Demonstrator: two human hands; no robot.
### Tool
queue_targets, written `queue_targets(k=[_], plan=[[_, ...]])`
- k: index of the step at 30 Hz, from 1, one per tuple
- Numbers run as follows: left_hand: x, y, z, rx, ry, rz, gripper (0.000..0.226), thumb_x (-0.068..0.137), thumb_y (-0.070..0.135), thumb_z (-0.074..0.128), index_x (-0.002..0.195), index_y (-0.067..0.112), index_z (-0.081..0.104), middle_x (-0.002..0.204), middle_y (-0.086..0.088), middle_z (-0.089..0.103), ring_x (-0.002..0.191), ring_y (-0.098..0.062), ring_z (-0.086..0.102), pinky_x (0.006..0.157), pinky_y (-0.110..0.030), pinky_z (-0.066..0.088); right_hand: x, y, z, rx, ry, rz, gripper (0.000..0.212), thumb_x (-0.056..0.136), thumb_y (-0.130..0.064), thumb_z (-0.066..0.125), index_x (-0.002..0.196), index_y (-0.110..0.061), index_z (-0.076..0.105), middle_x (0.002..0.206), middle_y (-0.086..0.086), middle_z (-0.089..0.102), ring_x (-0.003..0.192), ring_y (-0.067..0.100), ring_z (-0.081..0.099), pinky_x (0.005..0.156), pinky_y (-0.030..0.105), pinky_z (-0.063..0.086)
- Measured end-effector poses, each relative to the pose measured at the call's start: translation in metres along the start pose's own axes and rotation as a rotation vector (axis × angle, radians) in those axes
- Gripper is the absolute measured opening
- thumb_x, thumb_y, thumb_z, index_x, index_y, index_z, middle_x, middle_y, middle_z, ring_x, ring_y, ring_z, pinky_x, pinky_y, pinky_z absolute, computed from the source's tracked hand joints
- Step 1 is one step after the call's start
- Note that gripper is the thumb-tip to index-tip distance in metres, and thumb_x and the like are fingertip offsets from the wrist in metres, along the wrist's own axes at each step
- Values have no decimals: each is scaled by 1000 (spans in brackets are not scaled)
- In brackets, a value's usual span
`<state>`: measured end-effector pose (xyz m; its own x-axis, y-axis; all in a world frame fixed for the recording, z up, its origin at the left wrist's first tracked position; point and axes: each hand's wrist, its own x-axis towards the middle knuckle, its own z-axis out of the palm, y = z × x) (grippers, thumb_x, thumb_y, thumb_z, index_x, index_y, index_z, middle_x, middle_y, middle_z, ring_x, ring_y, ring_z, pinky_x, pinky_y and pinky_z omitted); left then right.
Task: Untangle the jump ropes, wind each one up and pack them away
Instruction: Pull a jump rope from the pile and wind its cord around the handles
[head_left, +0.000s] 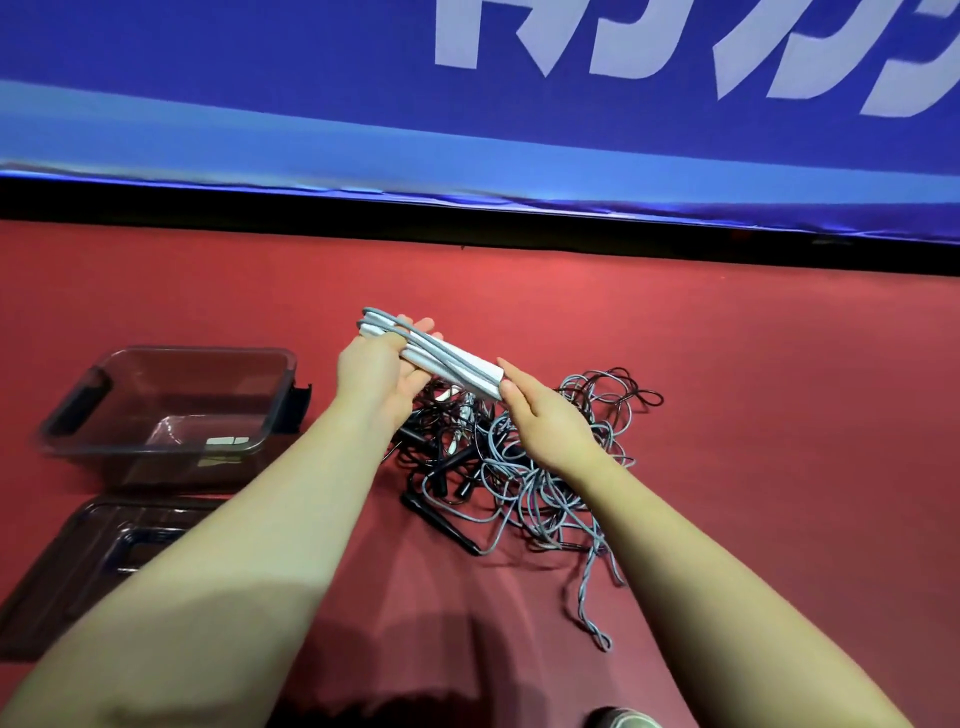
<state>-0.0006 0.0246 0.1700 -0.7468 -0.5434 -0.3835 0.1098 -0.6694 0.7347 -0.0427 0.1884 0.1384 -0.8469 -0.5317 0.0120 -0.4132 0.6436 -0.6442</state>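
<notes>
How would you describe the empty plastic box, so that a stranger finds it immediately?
On the red floor, left of the tangled pile of grey and black jump ropes, stands a clear, smoky plastic box with dark handles. Unlike the flat lid nearer the person, it is deep and open.

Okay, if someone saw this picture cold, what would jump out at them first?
Probably the wound jump rope with white handles, held up mid-frame between the left hand and right hand. Right under it, a messy tangle of ropes, grey and black, sprawls on the red floor. At left sits an open clear bin, and a big blue banner fills the top.
</notes>
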Motion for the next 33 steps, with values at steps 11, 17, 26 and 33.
queue_targets(k=[11, 17, 26, 33], plan=[[-9, -10, 18, -17, -104, 30, 16, 98, -2, 38, 97, 5, 52, 94, -16, 67, 90, -26, 67, 84, -44, 53, 3, 4, -1, 124, 323, 100, 33, 100, -40, 32, 82, -24, 54, 61, -7, 46, 70, 20, 48, 56, 31, 30], [-11, -6, 23, -56, -81, 69, 19, 96, -7, 38, 95, 8, 50, 97, -16, 65, 89, -28, 66, 84, -42, 55, 3, 0, -16, -32, 352, 14, 37, 97, -38, 42, 74, -12, 56, 71, 6, 55, 72, 25, 48, 61, 37, 31], [-14, -3, 21, -14, -69, 80, 20, 97, -5, 39, 92, 9, 52, 94, -15, 66, 90, -28, 66, 86, -44, 54, 2, -10, -15, -206, 247, 49, 43, 101, -38, 26, 142, -26, 27, 82, 0, 60, 72, 27, 57, 60, 33, 40], [-25, -11, 29, 17, -105, 50, 23, 97, -7, 36, 92, 9, 52, 93, -15, 65, 92, -30, 65, 81, -40, 53, 1, -1, -10, -78, 223, 142, 38, 100, -46, 20, 95, -25, 52, 77, -2, 55, 80, 27, 54, 64, 32, 32]])
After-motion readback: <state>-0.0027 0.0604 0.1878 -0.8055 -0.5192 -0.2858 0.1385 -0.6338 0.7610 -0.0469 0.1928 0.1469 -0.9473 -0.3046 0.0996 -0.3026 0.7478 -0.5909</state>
